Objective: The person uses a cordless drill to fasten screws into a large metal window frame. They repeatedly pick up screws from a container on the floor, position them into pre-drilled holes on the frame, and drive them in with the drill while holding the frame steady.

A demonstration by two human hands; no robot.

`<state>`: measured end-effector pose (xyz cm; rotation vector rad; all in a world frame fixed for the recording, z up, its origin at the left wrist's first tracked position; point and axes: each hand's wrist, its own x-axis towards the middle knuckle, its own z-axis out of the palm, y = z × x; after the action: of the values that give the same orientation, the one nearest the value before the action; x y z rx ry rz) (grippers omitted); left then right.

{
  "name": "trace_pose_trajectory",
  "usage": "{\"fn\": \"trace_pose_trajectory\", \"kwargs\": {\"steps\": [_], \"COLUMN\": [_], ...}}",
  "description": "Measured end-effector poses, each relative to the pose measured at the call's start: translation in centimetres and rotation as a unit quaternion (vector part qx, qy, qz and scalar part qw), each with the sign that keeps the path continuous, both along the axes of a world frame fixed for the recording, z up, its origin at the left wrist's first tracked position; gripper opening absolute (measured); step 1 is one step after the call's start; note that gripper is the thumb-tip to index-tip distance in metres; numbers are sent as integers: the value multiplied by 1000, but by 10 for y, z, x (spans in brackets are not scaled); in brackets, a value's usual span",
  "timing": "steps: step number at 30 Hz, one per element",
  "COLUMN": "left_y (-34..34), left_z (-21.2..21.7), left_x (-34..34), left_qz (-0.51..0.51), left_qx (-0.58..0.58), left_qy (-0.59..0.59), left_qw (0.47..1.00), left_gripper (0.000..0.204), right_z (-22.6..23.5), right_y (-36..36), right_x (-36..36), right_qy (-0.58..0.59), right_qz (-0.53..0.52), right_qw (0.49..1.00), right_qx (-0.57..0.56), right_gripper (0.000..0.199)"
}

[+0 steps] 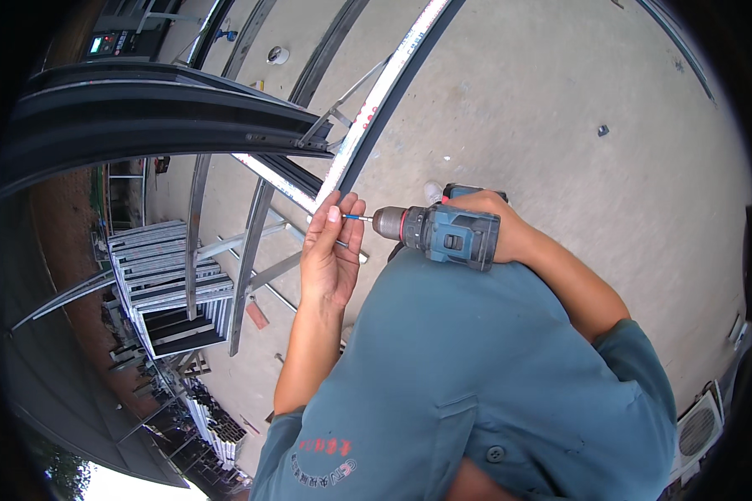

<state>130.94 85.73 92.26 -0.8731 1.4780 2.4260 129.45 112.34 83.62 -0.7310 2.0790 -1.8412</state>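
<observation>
Head view, left to right: a stack of pale grey metal profiles (171,275) lies on the concrete floor (560,100) toward its left edge. Next, the left hand (330,250) stands half open, fingers upright, fingertips steadying the blue-collared bit (357,218) of the teal cordless drill (443,235), beside a long white-faced metal rail (368,108). The right hand (489,209) is wrapped shut around the drill's grip, wrist bent. Should the trigger be pulled now, the spinning bit could nick those fingers.

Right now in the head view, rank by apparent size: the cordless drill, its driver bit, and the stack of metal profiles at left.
1. stack of metal profiles, though farther off, so truly bigger yet
2. cordless drill
3. driver bit, clearly smallest
</observation>
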Motion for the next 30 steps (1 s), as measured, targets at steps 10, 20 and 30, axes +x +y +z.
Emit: {"fn": "trace_pose_trajectory", "kwargs": {"steps": [10, 20, 30], "left_y": [-90, -130, -102], "left_z": [-24, 6, -16], "left_x": [-47, -228, -278], "left_qz": [-12, -69, -448], "left_qx": [-117, -216, 9], "left_qy": [-35, 119, 223], "left_qw": [992, 967, 865], "left_gripper": [34, 68, 96], "right_z": [-67, -138, -141], "right_y": [-40, -120, -140], "right_x": [-11, -21, -26], "right_qy": [-91, -123, -143], "right_qz": [-58, -144, -166], "right_qw": [986, 970, 963], "right_qx": [-128, -150, -158], "right_gripper": [27, 27, 21]}}
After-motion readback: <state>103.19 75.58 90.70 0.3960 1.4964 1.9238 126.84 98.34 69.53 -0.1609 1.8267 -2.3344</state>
